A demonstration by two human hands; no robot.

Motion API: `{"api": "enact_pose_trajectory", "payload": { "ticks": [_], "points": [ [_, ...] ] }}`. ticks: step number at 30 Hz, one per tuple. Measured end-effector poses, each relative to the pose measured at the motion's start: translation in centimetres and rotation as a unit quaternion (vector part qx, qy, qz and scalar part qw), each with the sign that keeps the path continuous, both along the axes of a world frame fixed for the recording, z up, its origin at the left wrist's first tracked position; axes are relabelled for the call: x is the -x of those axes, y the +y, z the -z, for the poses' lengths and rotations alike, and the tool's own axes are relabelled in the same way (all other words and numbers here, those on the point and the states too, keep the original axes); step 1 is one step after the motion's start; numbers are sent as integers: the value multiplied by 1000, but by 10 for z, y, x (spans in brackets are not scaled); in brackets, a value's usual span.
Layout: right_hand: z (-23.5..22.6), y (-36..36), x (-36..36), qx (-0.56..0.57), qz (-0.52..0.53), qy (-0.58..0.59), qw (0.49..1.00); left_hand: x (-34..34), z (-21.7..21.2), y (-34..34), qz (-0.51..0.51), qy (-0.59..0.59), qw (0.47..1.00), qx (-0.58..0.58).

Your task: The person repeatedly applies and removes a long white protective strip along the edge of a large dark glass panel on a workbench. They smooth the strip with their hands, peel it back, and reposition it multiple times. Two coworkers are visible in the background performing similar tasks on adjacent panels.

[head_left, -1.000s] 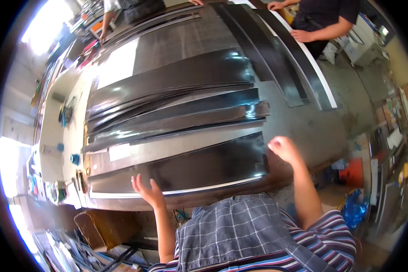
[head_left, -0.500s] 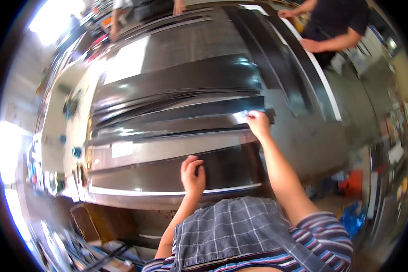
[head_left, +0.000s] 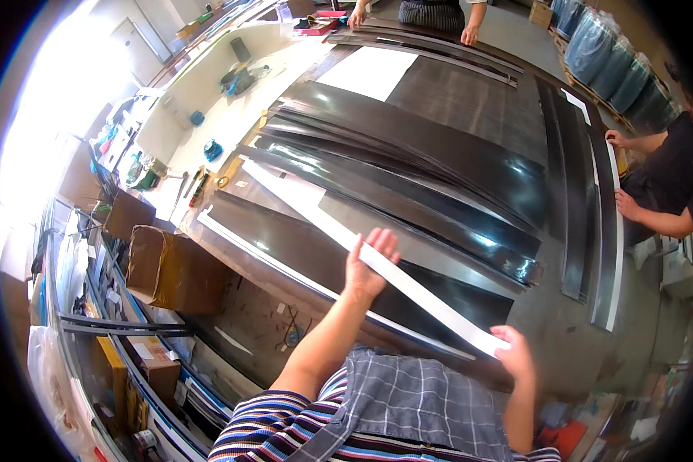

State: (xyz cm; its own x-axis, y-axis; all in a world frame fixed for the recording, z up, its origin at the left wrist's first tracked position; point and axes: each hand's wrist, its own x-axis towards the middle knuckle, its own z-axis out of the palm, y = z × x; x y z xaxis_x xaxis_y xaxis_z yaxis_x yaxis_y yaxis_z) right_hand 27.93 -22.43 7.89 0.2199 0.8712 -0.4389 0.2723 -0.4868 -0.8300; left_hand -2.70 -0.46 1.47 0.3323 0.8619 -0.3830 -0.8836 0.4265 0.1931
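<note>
A long, narrow white strip [head_left: 427, 300] runs slantwise above the dark sheets in front of me. At its near right end my right hand [head_left: 518, 356] pinches it between thumb and fingers. My left hand [head_left: 368, 269], palm up, holds the strip near its middle; the strip crosses between the thumb and the outstretched fingers. The strip's far end reaches over the table's left part. Below lies a dark, glossy sheet [head_left: 285, 239] with a white strip [head_left: 277, 266] along its near edge.
Several dark strips and sheets [head_left: 408, 138] cover the table's middle. White paper [head_left: 368, 73] lies at the back. A co-worker's hands [head_left: 627, 204] touch a white-edged strip at right; another person stands at the far edge. Tape rolls [head_left: 212, 150] and a cardboard box [head_left: 173, 269] are at left.
My view has swung, so the table appears turned. The long white strip is now in both my hands, stretched across the table. My left hand has turned palm up.
</note>
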Motion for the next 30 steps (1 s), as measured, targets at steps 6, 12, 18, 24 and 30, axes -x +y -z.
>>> {"api": "enact_pose_trajectory", "payload": {
  "ticks": [6,12,18,24,30],
  "points": [
    [55,-73,-125,173,-29,-308,935,99,10,44,-121,77,988,-52],
    [21,-2,-20,142,37,-540,829,161,4,60,-97,211,971,-66],
    [29,162,180,-104,-106,-27,989,185,-63,44,-39,372,922,-104],
    [67,245,283,56,-274,122,952,260,-28,61,-55,427,901,-57],
    [93,260,297,38,-259,-60,963,323,28,59,-21,910,361,-201]
  ]
}}
